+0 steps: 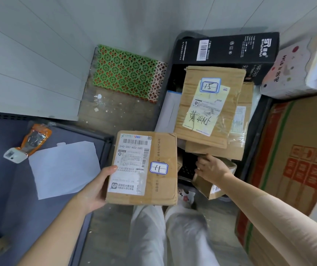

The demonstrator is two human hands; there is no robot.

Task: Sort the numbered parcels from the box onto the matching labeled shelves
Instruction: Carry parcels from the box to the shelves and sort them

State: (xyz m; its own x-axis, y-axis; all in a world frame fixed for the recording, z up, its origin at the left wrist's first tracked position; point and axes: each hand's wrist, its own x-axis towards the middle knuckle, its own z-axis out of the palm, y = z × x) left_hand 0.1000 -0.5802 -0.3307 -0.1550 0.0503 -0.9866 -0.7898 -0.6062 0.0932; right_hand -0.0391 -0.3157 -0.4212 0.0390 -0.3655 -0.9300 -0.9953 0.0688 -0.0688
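My left hand (pixel 98 186) grips the left edge of a brown cardboard parcel (pixel 153 189) marked 11, held flat above the floor at the frame's centre. My right hand (pixel 210 167) reaches into the dark box (pixel 257 143) and grips a small brown parcel (pixel 211 186) lying low in it. A larger cardboard parcel (pixel 194 112) labelled 15 lies on top of other parcels in the box. Part of the small parcel is hidden by my hand.
A dark blue shelf surface (pixel 10 189) at the left holds a white sheet (pixel 63 167) and an orange pouch (pixel 33 140). A black carton (pixel 230 48), a white patterned box (pixel 297 73) and a big printed carton (pixel 297 169) crowd the right. A green mat (pixel 125 72) lies on the floor.
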